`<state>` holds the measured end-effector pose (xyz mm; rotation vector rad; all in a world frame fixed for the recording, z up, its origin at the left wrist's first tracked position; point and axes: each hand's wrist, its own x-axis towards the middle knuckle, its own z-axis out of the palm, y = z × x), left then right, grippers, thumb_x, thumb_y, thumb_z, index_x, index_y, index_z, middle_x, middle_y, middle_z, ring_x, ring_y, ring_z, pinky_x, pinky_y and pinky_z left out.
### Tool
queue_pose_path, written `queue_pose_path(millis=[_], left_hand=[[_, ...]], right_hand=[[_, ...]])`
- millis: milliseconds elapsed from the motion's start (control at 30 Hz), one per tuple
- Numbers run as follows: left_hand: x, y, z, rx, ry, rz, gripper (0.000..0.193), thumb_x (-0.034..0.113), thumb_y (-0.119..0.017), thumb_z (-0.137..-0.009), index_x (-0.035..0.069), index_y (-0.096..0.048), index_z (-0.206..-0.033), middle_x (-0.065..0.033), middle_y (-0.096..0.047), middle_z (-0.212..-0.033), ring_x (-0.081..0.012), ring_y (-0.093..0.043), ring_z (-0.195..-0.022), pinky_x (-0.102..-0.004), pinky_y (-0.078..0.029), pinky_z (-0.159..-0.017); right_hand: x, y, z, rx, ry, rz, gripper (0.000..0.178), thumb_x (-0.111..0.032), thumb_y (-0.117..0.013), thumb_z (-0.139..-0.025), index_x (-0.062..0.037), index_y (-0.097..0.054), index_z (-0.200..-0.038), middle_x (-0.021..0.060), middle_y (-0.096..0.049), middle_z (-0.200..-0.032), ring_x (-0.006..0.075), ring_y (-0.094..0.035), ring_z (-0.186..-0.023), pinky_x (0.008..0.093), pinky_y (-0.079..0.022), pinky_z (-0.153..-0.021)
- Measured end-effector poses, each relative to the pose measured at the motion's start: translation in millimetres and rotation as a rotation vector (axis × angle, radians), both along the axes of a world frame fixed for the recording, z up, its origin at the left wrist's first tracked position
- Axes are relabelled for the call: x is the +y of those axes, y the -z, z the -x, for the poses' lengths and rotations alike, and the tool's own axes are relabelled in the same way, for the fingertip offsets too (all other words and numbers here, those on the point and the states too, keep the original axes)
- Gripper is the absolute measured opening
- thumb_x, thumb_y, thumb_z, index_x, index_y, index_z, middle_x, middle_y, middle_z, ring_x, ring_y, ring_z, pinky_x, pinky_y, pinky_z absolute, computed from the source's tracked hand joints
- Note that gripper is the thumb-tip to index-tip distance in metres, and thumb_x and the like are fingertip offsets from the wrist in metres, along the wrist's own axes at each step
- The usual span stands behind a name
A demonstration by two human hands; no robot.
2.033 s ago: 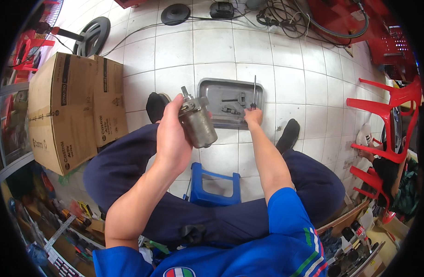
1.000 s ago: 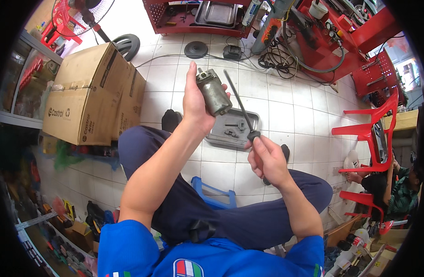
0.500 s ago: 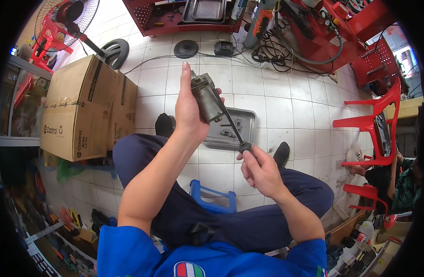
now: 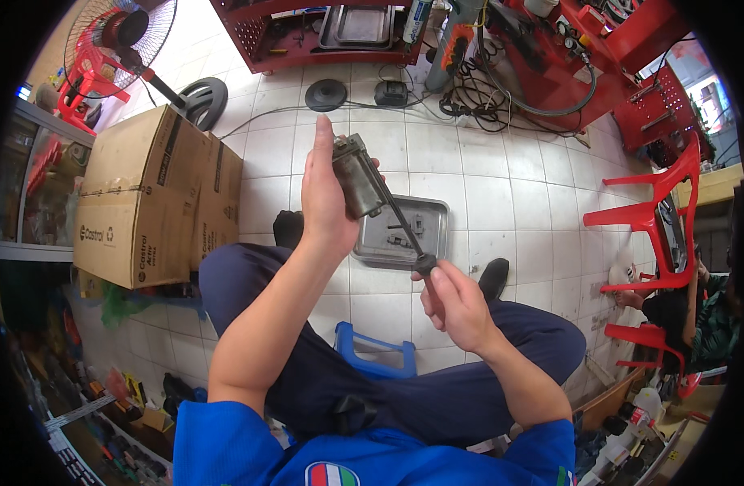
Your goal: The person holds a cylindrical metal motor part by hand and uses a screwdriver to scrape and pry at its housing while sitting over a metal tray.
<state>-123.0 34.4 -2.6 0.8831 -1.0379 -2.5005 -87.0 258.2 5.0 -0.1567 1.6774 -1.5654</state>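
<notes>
My left hand (image 4: 326, 198) holds up a grey metal cylindrical part (image 4: 359, 182), like a small motor housing. Its thumb points upward along the side, and the fingers wrap behind the part. In my right hand (image 4: 459, 301), thumb and fingers grip the dark knob-like end of a long thin rod-shaped tool (image 4: 404, 224). The tool slants up along the part's right side; its exact kind and far tip are hard to make out. Beneath them on the floor stands a metal tray (image 4: 441, 215) with several small metal pieces (image 4: 400, 240) in it.
A blue stool (image 4: 376, 368) stands between my legs. Cardboard boxes (image 4: 121, 219) and a fan (image 4: 121, 32) are at left. Ahead stands a red tool cart (image 4: 262, 49), with cables (image 4: 477, 101) to its right. Red chairs (image 4: 631, 219) and another person (image 4: 712, 324) are at right.
The metal part and the tool have dropped slightly lower in the picture, with both hands keeping their grips. The part appears turned a little.
</notes>
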Motion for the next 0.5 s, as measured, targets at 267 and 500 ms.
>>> queue_pose_path(millis=[267,500], left_hand=[[-1,-6,-3,0.054,-0.016,0.05,0.051,0.061,-0.058,-0.092,0.012,-0.054,-0.106,-0.0053,-0.062,-0.093,-0.0191,-0.065,-0.085,-0.0359,-0.057,-0.073],[8,-6,-7,0.066,0.099,0.046,0.051,0.057,-0.059,-0.093,0.011,-0.05,-0.113,-0.0083,-0.063,-0.104,-0.0201,-0.065,-0.084,-0.0367,-0.058,-0.07]], right_hand=[[-13,12,-10,-0.046,0.092,0.134,0.033,-0.028,-0.051,-0.103,-0.0001,-0.053,-0.119,0.0087,-0.058,-0.083,0.0098,-0.054,-0.058,0.0241,-0.044,-0.047],[-3,13,6,-0.667,-0.388,0.325,0.033,-0.03,-0.051,-0.101,0.0029,-0.057,-0.106,0.0099,-0.06,-0.075,0.0115,-0.052,-0.048,0.0266,-0.043,-0.044]])
